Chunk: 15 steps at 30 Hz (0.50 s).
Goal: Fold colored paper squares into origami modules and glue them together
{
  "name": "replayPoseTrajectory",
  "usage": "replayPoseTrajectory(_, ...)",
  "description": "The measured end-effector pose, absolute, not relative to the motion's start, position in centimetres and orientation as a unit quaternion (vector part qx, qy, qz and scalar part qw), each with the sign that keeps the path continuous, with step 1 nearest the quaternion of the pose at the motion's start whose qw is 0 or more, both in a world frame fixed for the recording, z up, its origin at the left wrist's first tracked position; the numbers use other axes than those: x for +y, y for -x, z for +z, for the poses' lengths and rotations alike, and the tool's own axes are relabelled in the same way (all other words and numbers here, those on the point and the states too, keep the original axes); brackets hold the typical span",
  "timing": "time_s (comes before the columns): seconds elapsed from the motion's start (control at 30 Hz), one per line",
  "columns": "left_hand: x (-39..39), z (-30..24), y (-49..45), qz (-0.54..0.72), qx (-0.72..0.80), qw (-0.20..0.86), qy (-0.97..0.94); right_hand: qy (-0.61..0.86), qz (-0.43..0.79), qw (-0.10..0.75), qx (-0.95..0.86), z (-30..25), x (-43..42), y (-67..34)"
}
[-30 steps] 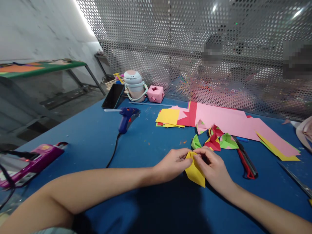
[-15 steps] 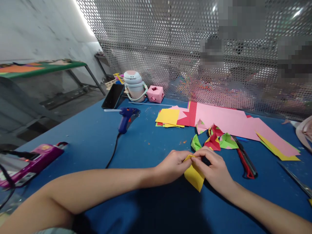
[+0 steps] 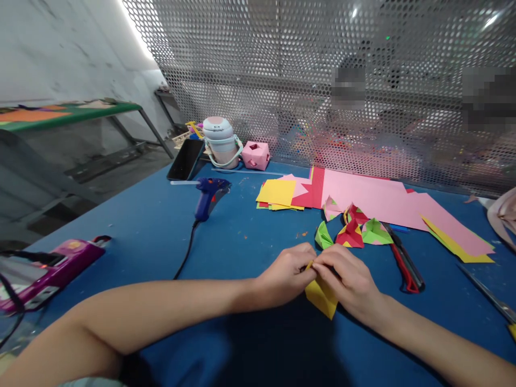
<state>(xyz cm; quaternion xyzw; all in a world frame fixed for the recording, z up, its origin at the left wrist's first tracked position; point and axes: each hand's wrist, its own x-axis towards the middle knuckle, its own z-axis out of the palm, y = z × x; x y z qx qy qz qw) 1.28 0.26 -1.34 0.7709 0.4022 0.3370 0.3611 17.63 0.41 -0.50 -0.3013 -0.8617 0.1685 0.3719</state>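
Observation:
A folded yellow paper piece [image 3: 321, 300] sits between both hands, just above the blue table [image 3: 250, 236]. My left hand [image 3: 287, 274] pinches its upper left edge with closed fingers. Pressed against it from the right, my right hand [image 3: 349, 279] grips the top of the same paper. Only the lower pointed corner of the paper shows below the fingers. Just beyond the hands lie several folded paper pieces in green, red and yellow [image 3: 351, 234].
A red and black utility knife [image 3: 406, 259] lies to the right of the hands. Pink sheets [image 3: 374, 201] and a yellow paper stack [image 3: 278, 193] lie farther back. A blue glue gun [image 3: 208, 194], a phone [image 3: 186, 159], a pale jug [image 3: 220, 142], a pink paper cube [image 3: 255, 155] and a magenta device [image 3: 52, 269] stand to the left.
My hands have drawn closer together over the yellow paper, covering more of it. The paper's visible part has shrunk to its lower corner.

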Motion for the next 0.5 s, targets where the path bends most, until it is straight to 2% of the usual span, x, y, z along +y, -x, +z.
replayPoseTrajectory(0.2, 0.9, -1.3, -1.1, 0.389, 0.471, 0.382, -0.693, 0.369, 0.179, 0.386, -0.826, -0.8, 1.5, -18.1)
replayPoseTrajectory(0.37, 1.0, -1.5, -1.1, 0.379, 0.452, 0.379, -0.713, 0.319, 0.156, 0.375, -0.856, -1.0, 1.5, -18.3)
replayPoseTrajectory(0.5, 1.0, -1.1, -1.0, 0.401, 0.484, 0.378, -0.680, 0.359, 0.203, 0.401, -0.818, -0.7, 1.5, -18.3)
